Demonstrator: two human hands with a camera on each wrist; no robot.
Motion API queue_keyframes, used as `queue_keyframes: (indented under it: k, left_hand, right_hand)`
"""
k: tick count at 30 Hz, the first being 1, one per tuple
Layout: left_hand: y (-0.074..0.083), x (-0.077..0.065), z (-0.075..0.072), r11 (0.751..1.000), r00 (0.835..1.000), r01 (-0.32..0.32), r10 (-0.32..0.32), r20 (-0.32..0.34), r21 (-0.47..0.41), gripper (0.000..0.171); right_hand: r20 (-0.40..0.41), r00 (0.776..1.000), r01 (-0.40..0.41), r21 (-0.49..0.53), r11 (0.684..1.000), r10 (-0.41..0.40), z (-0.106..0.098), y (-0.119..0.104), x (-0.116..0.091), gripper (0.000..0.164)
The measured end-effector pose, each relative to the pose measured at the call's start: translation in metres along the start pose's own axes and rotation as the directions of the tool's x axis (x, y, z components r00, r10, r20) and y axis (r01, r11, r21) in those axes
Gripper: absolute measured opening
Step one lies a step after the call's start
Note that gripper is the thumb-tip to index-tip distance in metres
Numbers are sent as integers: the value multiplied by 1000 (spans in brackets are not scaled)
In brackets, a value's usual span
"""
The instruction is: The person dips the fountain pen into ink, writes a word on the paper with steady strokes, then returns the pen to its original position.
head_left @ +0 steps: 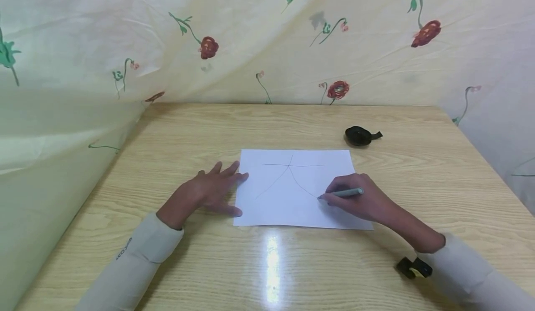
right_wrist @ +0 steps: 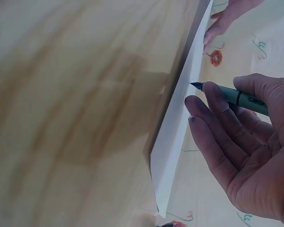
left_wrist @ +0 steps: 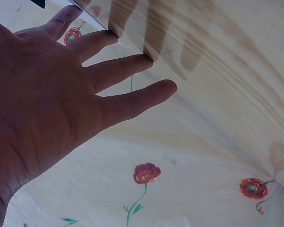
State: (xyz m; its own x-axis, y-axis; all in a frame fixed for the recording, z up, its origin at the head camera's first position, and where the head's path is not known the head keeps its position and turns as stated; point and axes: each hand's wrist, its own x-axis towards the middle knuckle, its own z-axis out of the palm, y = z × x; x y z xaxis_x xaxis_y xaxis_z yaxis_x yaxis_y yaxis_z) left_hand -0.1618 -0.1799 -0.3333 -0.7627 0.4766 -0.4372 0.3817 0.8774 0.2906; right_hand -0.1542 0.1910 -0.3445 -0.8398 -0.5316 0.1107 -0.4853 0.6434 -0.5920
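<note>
A white sheet of paper [head_left: 288, 209] lies on the wooden table with thin dark lines on it: one horizontal stroke, a short stroke crossing it, and two strokes spreading downward left and right. My right hand [head_left: 355, 195] pinches a green fountain pen [head_left: 349, 192] between thumb and fingers, resting over the paper's right part. In the right wrist view, the pen's dark nib [right_wrist: 196, 85] points at the sheet. The nib is at the lower end of the right-hand curve. My left hand [head_left: 215, 188] lies with fingers spread, its fingertips and thumb touching the paper's left edge.
A small black pan-shaped thing [head_left: 358, 136] with a short handle sits beyond the paper's upper right corner. Beside the right sleeve is a black and yellow object [head_left: 414, 268]. Flower-patterned cloth [head_left: 251, 37] hangs behind the table [head_left: 217, 264] and along its sides.
</note>
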Motion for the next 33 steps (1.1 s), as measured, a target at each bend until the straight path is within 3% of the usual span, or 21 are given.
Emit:
queue_keyframes:
  k: [9, 17, 21, 25, 29, 33]
  left_hand:
    - [2, 1, -2, 1000, 1000, 4, -4, 9, -7, 97]
    - [3, 0, -5, 1000, 1000, 4, -4, 7, -13, 97]
    - [3, 0, -4, 1000, 1000, -3, 3, 2, -9, 96]
    - [3, 1, -3, 1000, 1000, -6, 6, 1, -9, 96]
    - [3, 1, -3, 1000, 1000, -4, 4, 4, -4, 96]
    - [3, 1, -4, 1000, 1000, -1, 1, 5, 4, 96]
  right_hand:
    - [11, 1000, -7, -3, 1000, 7, -4, -1, -1, 5]
    - [-12, 999, 36, 9, 999, -36, -6, 0, 0, 6]
    - [-110, 994, 7, 44, 999, -2, -9, 0, 1, 7]
    - [-230, 967, -85, 94, 992, 105, -15, 0, 3, 12]
    - [-291, 941, -142, 127, 982, 174, -22, 2, 5, 22]
    - [-326, 926, -143, 155, 978, 187, -27, 8, 6, 25]
